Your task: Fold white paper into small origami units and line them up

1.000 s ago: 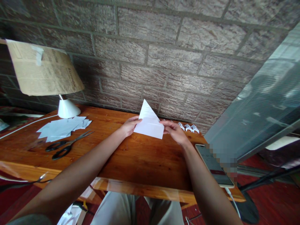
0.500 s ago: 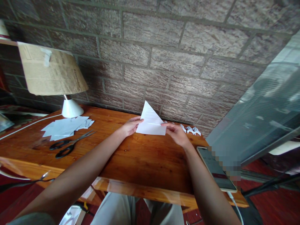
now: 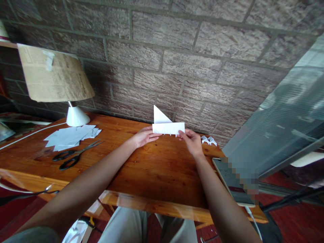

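Note:
A white sheet of paper (image 3: 167,128) is held up above the far part of the desk, with a straight band folded across its lower part and a triangular point rising at the upper left. My left hand (image 3: 146,137) supports it at the lower left corner, fingers reaching along and behind the lower edge. At the right end my right hand (image 3: 191,140) pinches the band, thumb in front. Small folded white paper pieces (image 3: 209,140) stand at the desk's back edge, right of my right hand; others show partly beneath the held paper.
Left on the wooden desk (image 3: 152,175) lie a pile of white paper pieces (image 3: 68,136) and black-handled scissors (image 3: 77,154). A lamp (image 3: 78,116) stands behind them. A phone (image 3: 233,182) with a cable lies at the right edge. A brick wall (image 3: 177,67) rises behind.
The lower part of the paper has been turned up into a band across the front. My right hand has shifted slightly, and its thumb now presses the band's right end.

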`<state>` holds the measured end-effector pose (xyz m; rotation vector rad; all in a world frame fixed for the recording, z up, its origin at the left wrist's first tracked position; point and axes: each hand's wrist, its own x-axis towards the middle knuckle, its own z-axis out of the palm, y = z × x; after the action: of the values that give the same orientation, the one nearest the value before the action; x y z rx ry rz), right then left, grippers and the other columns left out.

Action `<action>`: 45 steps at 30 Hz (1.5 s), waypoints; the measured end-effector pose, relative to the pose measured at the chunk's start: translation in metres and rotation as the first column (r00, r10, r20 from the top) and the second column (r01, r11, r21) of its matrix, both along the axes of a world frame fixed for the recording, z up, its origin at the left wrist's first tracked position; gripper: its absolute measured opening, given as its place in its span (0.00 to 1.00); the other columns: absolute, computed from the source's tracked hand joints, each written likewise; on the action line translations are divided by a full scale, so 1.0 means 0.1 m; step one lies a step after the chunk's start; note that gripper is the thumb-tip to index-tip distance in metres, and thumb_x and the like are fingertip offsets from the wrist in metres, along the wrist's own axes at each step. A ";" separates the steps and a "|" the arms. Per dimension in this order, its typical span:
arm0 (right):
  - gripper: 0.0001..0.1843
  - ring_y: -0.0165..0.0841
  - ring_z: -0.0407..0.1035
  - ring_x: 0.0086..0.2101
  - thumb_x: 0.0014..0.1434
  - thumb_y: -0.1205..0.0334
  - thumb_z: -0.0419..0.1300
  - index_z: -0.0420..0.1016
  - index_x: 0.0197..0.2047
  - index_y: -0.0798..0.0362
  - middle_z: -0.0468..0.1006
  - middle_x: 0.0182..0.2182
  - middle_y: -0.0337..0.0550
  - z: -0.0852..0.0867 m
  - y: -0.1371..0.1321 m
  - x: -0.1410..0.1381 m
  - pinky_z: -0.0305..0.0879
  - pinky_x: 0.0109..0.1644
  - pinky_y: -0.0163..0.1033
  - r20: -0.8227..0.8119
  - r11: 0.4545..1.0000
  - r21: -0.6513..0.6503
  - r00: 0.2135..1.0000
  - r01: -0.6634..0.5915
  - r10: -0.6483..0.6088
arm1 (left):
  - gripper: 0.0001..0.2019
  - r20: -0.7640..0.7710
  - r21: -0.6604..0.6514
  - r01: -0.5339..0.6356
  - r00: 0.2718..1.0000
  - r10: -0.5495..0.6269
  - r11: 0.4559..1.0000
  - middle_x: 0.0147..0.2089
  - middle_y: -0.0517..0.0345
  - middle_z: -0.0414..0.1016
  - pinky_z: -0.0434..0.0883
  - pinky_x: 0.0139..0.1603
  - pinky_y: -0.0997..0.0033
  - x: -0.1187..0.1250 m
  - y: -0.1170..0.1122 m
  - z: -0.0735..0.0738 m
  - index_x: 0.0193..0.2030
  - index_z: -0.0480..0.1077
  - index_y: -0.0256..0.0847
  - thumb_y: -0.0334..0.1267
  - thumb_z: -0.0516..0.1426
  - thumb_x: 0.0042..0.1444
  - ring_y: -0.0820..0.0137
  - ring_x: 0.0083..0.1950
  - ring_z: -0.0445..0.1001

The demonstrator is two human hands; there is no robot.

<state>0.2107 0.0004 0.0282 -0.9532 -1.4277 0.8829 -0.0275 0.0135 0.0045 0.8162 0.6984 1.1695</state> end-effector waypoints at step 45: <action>0.19 0.32 0.72 0.31 0.44 0.49 0.69 0.81 0.37 0.53 0.81 0.33 0.43 -0.18 -0.16 -0.36 0.69 0.29 0.33 -0.057 0.945 -0.275 0.984 -0.175 0.166 | 0.20 -0.188 0.024 0.162 0.970 -0.155 0.986 0.40 0.43 0.80 0.73 0.50 0.60 0.22 -0.10 -0.08 0.43 0.75 0.34 0.39 0.69 0.44 0.63 0.39 0.80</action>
<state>0.1748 -0.0155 0.0099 -1.0284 -1.3954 1.2495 -0.0054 0.0039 -0.0030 1.0055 0.7502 0.9735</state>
